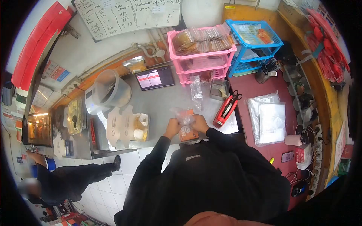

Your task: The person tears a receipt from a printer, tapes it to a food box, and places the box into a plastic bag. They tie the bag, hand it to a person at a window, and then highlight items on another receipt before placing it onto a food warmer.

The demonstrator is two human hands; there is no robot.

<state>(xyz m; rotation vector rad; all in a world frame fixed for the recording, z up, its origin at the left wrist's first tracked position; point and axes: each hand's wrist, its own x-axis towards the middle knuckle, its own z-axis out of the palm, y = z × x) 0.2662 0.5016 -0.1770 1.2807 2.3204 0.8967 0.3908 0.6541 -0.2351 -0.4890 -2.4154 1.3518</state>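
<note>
- Two hands meet over the counter (162,103), near its front edge. The left hand (173,128) closes on the left side of the clear plastic (185,118); the right hand (200,123) closes on its right side. Exact finger contact is blurred.
- The plastic is between the hands, over the far part of the orange box (187,134). Gripping opposite sides probably keeps it spread and steady.
- The box lies directly before the body, presumably so that both arms can work at equal reach. Whether the plastic encloses the box or only overlies it cannot be told.
- The red stapler (226,112) lies at an angle, just beyond the right hand, within short reach. The scissors (236,95) rest at its far end, handles exposed, which should ease pickup.
- The carton (117,129) stands open on the left, lid flaps spread, so its cups (138,134) remain accessible from above.
- The tablet (154,78) sits behind the work area, its screen readable without occupying the front edge.
- The pink rack (196,58) carries packets (209,46) in rows on its top tier, likely for single-piece removal.
- Flat bags (272,122) lie stacked on the red surface (244,84) at right, apart from the hands, presumably to leave working room.
</note>
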